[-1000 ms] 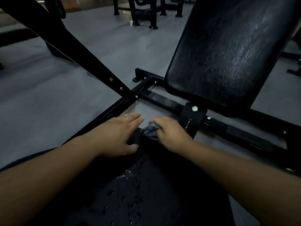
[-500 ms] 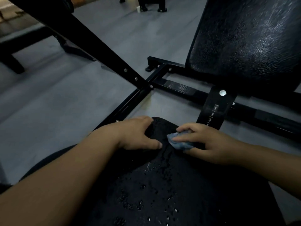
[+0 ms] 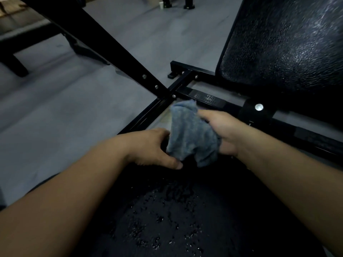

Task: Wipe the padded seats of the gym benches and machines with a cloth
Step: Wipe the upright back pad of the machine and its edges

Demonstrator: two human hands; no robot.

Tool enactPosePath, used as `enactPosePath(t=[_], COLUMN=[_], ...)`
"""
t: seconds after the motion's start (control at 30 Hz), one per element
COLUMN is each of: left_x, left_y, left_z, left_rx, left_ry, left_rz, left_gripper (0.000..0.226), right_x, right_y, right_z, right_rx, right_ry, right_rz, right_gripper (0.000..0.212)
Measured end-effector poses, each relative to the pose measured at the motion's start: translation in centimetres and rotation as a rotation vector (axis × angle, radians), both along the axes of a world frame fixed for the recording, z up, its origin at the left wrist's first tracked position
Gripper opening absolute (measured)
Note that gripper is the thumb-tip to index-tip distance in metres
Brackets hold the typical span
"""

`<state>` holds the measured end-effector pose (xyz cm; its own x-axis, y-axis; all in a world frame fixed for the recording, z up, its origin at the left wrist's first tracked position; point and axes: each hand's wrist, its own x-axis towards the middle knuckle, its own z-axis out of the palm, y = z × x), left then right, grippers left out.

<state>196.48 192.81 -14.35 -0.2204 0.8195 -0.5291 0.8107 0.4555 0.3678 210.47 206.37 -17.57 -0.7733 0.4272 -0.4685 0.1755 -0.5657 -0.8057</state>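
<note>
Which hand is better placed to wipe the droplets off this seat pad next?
Right. The right hand grips the cloth, raised over the far end of the wet seat pad; the left hand only holds the pad's edge.

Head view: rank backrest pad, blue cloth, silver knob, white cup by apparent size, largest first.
1. backrest pad
2. blue cloth
3. silver knob and white cup look alike; the cup is farther off, so unranked.
</note>
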Motion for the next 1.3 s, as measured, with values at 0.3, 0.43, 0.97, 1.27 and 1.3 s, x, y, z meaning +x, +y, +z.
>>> enactPosePath(t=[0.3,0.43,0.97,1.27,1.3], left_x=[0.5,0.4,4.4,3.5,3.5], left_y=[0.2,0.2,-3.9,-3.6,-3.6], left_z=[0.9,0.6,0.3,0.9,0.8], left_rx=[-0.091,-0.122,-0.077,-0.108,-0.107], left_ry=[0.122,0.112,0.324,0.244,0.246], left_rz=[-0.058,-0.071,-0.204,-0.167,-0.171], left_gripper=[0.082,0.074,0.099,0.108,0.109], right_x=[-0.2,0.0,4.2,16.2,16.9], right_y=[-3.2,-5.5,-1.0,-4.4,-3.4], right_z=[-1.8,-2.7,-3.9,-1.8,-2.3], right_rx=[1.402,1.191,1.235,1.382,1.352], right_ry=[-0.471,-0.553,-0.537,-0.359,-0.45], right_rz=[0.196,0.501,0.724,0.854,0.834], right_gripper=[0.013,0.044,0.062,0.073,0.075])
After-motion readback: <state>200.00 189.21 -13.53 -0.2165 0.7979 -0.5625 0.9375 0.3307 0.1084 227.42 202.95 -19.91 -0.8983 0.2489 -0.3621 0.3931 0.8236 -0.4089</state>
